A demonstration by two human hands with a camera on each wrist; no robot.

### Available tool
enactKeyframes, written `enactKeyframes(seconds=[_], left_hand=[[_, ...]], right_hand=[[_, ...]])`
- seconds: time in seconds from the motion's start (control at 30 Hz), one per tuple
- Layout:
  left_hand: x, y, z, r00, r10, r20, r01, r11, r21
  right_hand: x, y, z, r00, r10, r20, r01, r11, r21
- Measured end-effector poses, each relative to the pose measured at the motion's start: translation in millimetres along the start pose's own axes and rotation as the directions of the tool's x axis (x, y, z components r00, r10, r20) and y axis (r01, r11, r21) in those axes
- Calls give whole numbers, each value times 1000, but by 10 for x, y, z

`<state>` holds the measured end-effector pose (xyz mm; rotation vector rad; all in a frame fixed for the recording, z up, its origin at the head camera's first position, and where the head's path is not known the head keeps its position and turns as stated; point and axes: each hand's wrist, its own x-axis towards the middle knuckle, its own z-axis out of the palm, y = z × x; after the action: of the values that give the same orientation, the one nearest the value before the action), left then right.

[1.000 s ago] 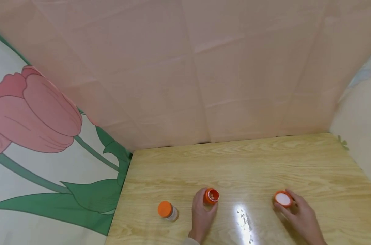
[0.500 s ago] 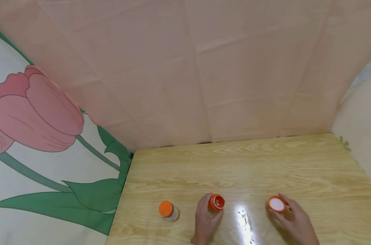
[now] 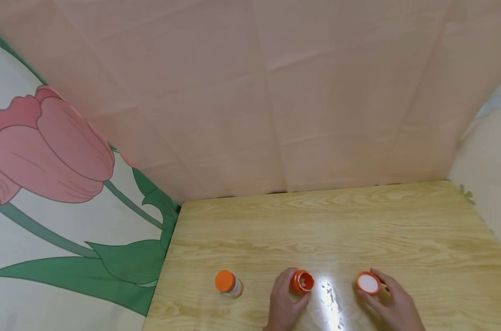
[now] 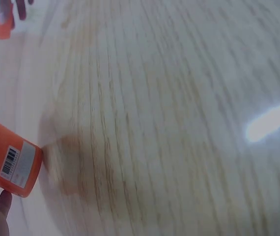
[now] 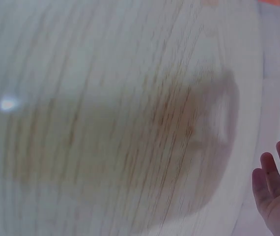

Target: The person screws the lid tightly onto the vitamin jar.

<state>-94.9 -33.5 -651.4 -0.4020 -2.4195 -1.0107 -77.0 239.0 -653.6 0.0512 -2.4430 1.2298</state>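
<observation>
My left hand (image 3: 284,301) grips an orange pill bottle (image 3: 302,282) whose uncapped mouth faces up and to the right. Small pale tablets show inside it. In the left wrist view the bottle's side carries a white label (image 4: 19,167) with a barcode, and its base end is tilted. Across a gap to the right, my right hand (image 3: 393,301) pinches an orange cap (image 3: 368,283) between thumb and finger, its white inner face turned up. The other fingers of that hand (image 5: 277,196) are spread behind the cap in the right wrist view.
A second bottle (image 3: 233,285) with an orange lid (image 3: 224,281) stands capped to the left of my left hand. The wood-grain table (image 3: 337,220) meets a pinkish cloth (image 3: 254,115) at the back. A tulip-patterned panel (image 3: 68,151) borders the left side.
The left hand has moved rightward and nearer with the uncapped bottle. The right hand has come leftward and nearer with the cap, narrowing the gap between them. The second bottle has stayed in place.
</observation>
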Motion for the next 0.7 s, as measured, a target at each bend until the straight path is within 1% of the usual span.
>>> enactKeyframes(seconds=[0.23, 0.33, 0.47, 0.57, 0.7], left_hand=[[-46, 11, 0, 998, 59, -22, -59, 998, 4], [-68, 6, 4, 997, 71, -21, -71, 997, 7], [-97, 8, 3, 998, 62, 3, -62, 998, 0], [-114, 13, 3, 998, 63, 10, -63, 998, -3], [-125, 26, 5, 997, 81, 6, -81, 997, -14]], right_hand=[[-77, -64, 37, 999, -41, -15, 41, 999, 28], [-107, -87, 56, 998, -62, -25, 63, 997, 34], [-149, -105, 91, 995, -91, -45, 93, 995, 44], [-176, -113, 113, 994, -94, -50, 96, 994, 56], [-201, -147, 127, 997, -62, -46, 65, 996, 58]])
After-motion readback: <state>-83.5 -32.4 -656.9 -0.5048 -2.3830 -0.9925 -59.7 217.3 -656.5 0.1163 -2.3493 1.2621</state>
